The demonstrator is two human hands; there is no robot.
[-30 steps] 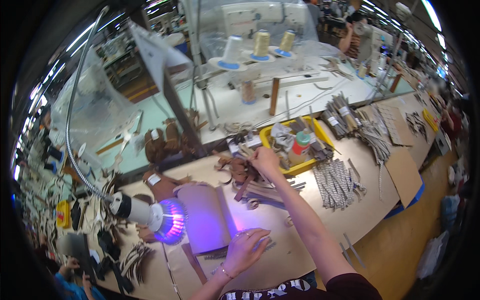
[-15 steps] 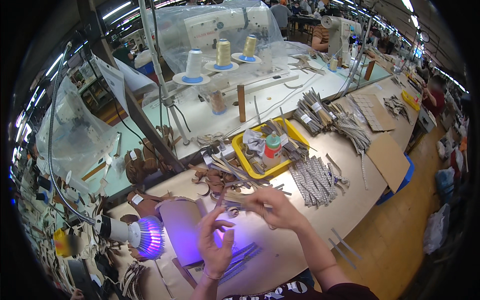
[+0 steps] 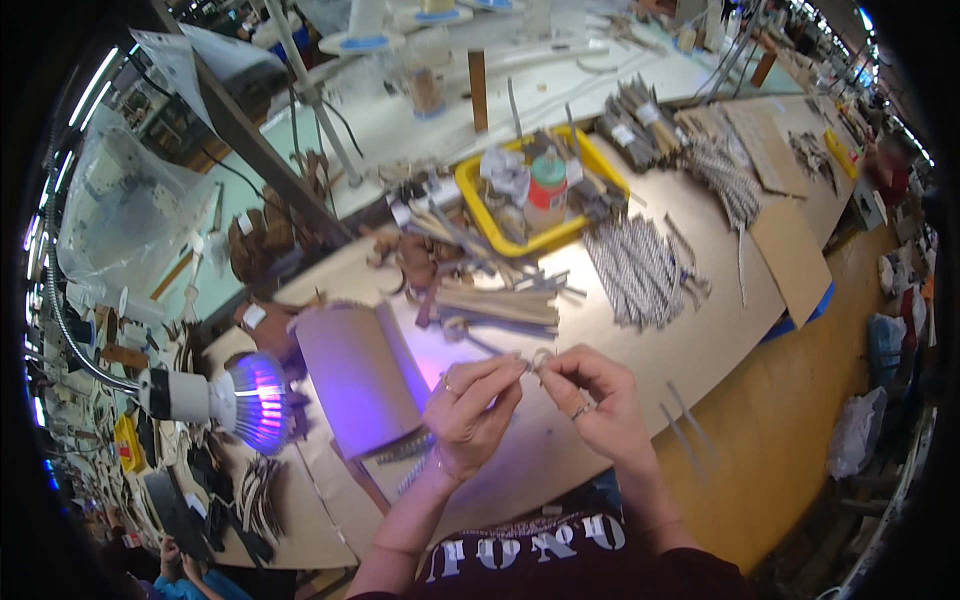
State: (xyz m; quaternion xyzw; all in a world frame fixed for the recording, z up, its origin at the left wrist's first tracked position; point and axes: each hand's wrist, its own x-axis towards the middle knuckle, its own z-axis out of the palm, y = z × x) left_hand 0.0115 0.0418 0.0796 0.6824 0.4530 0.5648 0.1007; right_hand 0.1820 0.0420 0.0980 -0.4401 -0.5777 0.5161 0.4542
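My left hand (image 3: 470, 412) and my right hand (image 3: 597, 402) meet above the near edge of the work table, fingertips almost touching. Between them is a small, pale, curled strip (image 3: 541, 358), pinched by the right fingers; its exact kind is too small to tell. The left thumb and fingers are pressed together at its other side. Just beyond the hands lies a bundle of flat grey-brown strips (image 3: 500, 305), with a small roll (image 3: 455, 328) at its left. Braided strips (image 3: 408, 448) lie by the left wrist, partly hidden.
A lamp (image 3: 255, 402) glowing violet stands left of a curved brown panel (image 3: 360, 380). Beyond the strips sits a yellow basket (image 3: 500, 243) holding a green-capped bottle (image 3: 547, 190). Grey braided strips (image 3: 635, 270) lie to its right, near a cardboard sheet (image 3: 790, 262).
Both hands have come together; the left, spread before, has closed into a pinch. My view has tipped down, so the basket and lamp appear higher or further left.
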